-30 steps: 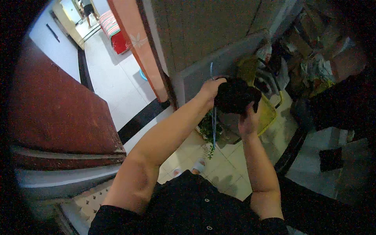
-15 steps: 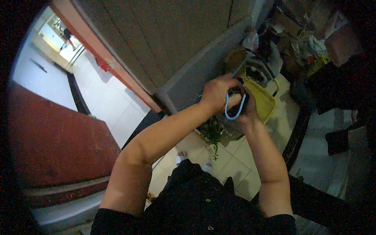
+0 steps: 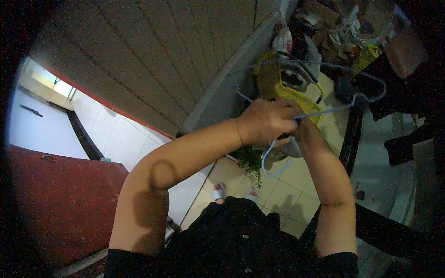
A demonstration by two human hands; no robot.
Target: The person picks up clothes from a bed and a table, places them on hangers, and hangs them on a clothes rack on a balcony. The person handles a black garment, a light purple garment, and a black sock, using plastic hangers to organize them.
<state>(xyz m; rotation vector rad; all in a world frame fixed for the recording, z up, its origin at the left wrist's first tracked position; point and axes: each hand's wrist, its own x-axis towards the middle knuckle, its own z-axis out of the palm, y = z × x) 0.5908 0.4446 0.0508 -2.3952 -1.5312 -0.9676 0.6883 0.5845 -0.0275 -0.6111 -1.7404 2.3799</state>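
Note:
A thin light-blue wire clothes hanger (image 3: 324,111) is held between my hands, in front of my chest. One notched end of it reaches far to the right, and a curved piece hangs below my fingers. My left hand (image 3: 263,121) is closed on the wire with its fingers curled. Behind and against it, my right hand (image 3: 302,129) is closed at the same spot, its fingers largely hidden by the left. Whether a dark item is also between the palms, I cannot tell.
Beyond my hands stands a yellow plastic container (image 3: 269,78) with a dark handle. A leafy plant (image 3: 251,162) is below them. Bags and boxes (image 3: 352,37) pile up at the far right. A panelled door (image 3: 162,55) fills the far left, a reddish-brown surface (image 3: 65,190) the near left.
The hanger has swung out to the right and now shows much more of its length. My left hand has turned over the right one, and the dark item seen between them is hidden.

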